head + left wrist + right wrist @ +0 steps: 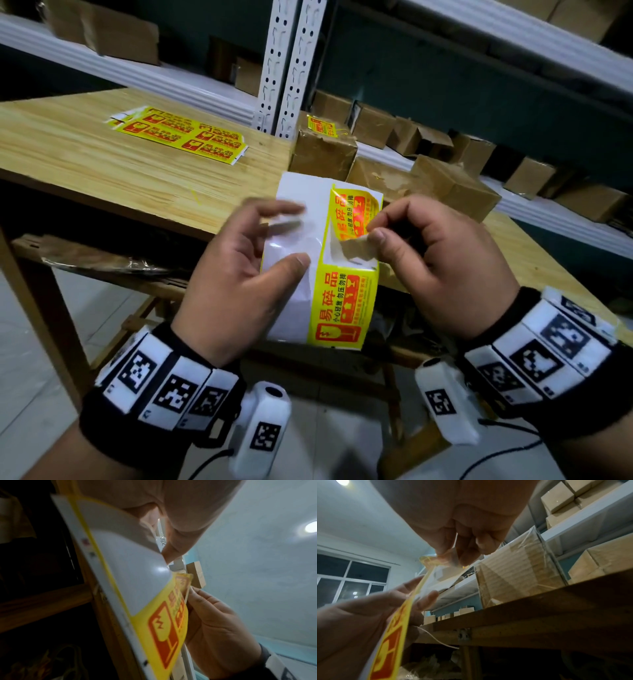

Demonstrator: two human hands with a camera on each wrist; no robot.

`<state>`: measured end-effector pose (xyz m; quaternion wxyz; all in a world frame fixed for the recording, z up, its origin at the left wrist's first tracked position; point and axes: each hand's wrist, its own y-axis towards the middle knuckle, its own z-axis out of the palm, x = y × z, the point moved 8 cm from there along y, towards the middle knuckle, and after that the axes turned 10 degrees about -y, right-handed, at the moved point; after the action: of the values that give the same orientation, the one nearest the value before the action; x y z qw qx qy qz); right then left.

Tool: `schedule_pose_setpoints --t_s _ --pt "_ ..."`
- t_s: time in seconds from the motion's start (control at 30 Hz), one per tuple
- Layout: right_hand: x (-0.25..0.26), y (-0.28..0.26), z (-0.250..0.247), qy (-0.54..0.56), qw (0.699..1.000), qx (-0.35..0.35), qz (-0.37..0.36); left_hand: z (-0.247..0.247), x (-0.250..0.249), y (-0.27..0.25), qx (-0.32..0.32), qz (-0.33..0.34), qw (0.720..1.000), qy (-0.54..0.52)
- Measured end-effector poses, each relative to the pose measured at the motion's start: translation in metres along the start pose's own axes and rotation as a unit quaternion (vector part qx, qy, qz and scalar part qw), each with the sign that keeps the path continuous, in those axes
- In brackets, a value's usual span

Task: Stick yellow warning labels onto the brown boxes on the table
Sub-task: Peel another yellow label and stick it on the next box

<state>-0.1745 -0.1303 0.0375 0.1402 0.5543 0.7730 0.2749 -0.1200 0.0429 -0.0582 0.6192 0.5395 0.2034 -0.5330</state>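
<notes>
In the head view my left hand [294,236] holds a white backing sheet [298,192] with yellow warning labels [342,308] in front of the table edge. My right hand [375,231] pinches the lifted corner of the upper label [349,212], partly peeled off the sheet. In the right wrist view the right hand's fingertips [452,558] pinch that corner above the sheet [436,582]. The left wrist view shows the curved sheet [128,574] and the right hand [214,615] at its edge. Brown boxes [455,186] stand at the table's back; one brown box [322,157] bears a yellow label [322,126] on top.
More label sheets [181,137] lie on the wooden table [102,171] at the left. White metal shelving [287,68] with several cardboard boxes [531,171] runs behind the table. A lower wooden shelf [102,260] sits under the tabletop.
</notes>
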Motion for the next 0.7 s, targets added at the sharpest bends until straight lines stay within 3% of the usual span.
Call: schedule_pose_setpoints --t_s 0.2,0.7 --pt "0.016 0.001 0.004 -0.037 0.997 -0.011 -0.063 0.005 0.001 -0.004 0.013 -0.006 0.999 0.047" --pt "0.016 -0.001 0.002 0.059 0.998 -0.017 0.014 -0.012 0.007 -0.006 -0.054 -0.023 0.988 0.145"
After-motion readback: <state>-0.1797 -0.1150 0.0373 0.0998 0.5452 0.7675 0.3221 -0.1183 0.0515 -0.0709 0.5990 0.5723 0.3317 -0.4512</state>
